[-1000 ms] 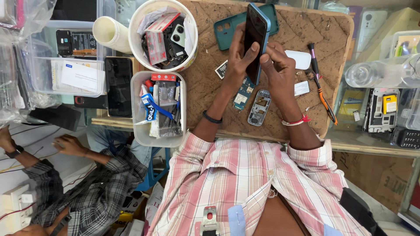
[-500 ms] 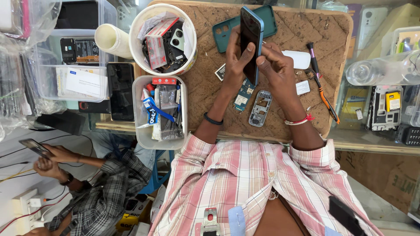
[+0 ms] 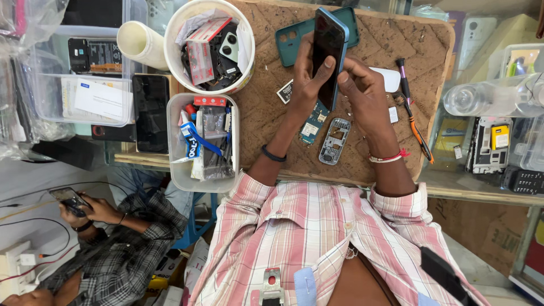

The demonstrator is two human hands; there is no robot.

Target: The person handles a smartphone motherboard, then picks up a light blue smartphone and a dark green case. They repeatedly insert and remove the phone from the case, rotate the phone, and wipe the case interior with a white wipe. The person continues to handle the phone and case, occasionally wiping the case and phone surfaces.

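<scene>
A slim smartphone (image 3: pixel 327 54) with a dark screen and a blue edge stands upright over the brown cork work mat (image 3: pixel 266 119). My left hand (image 3: pixel 306 85), with a black band on its wrist, grips it from the left with the thumb on the screen. My right hand (image 3: pixel 362 90), with a red thread on its wrist, has its fingertips on the phone's right edge. Under my hands lie a small circuit board (image 3: pixel 310 129) and a grey keypad phone frame (image 3: pixel 334 139). A teal phone case (image 3: pixel 292 35) lies behind the phone.
A round white tub (image 3: pixel 209 48) and a clear rectangular tub (image 3: pixel 204 144) hold spare parts at left, beside a black phone (image 3: pixel 150 113). An orange-handled screwdriver (image 3: pixel 418 133), a purple brush (image 3: pixel 403 76) and a plastic bottle (image 3: pixel 493 95) lie at right. Another person (image 3: pixel 113 249) sits lower left holding a phone.
My hands keep hold of the smartphone, which has tilted slightly. The person at lower left has raised both hands and now holds a phone.
</scene>
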